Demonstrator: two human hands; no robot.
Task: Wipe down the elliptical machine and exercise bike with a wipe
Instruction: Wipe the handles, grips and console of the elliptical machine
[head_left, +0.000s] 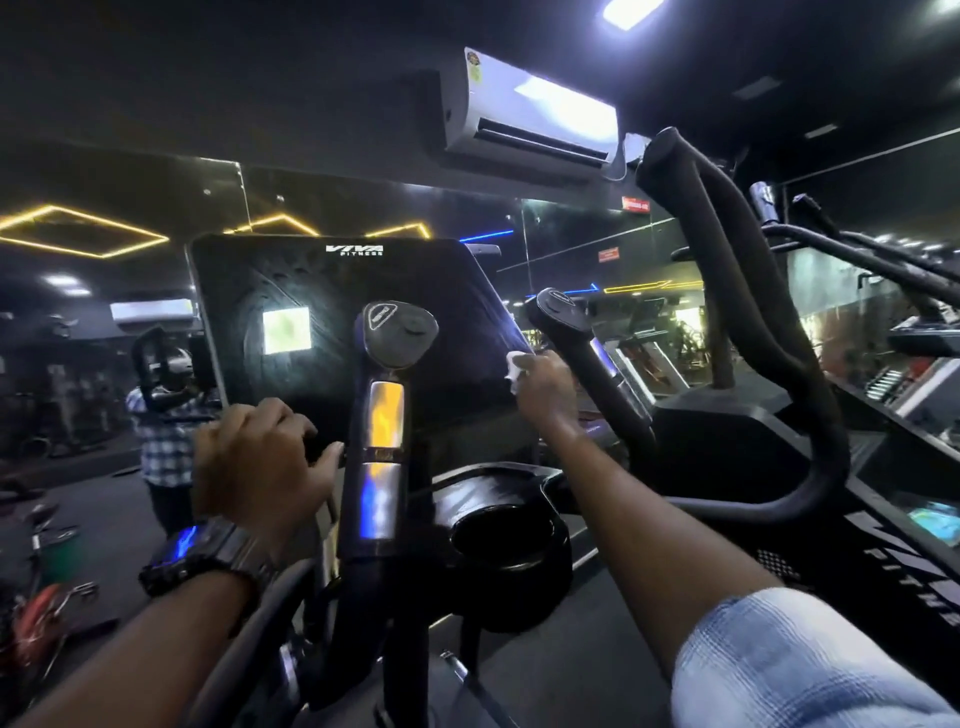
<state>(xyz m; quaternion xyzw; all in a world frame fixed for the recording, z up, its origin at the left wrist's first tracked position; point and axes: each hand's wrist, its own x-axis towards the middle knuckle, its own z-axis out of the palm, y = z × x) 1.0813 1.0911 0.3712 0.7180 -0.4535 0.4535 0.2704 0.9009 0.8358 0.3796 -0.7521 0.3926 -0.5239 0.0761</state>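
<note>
right hand clamped on a crumpled white wipe, pressed at the right edge of the elliptical's console screen, unwiped glass stretching leftward and up along its tilted face; left hand curled round the screen's lower edge, bracing, nearer the left side.
</note>
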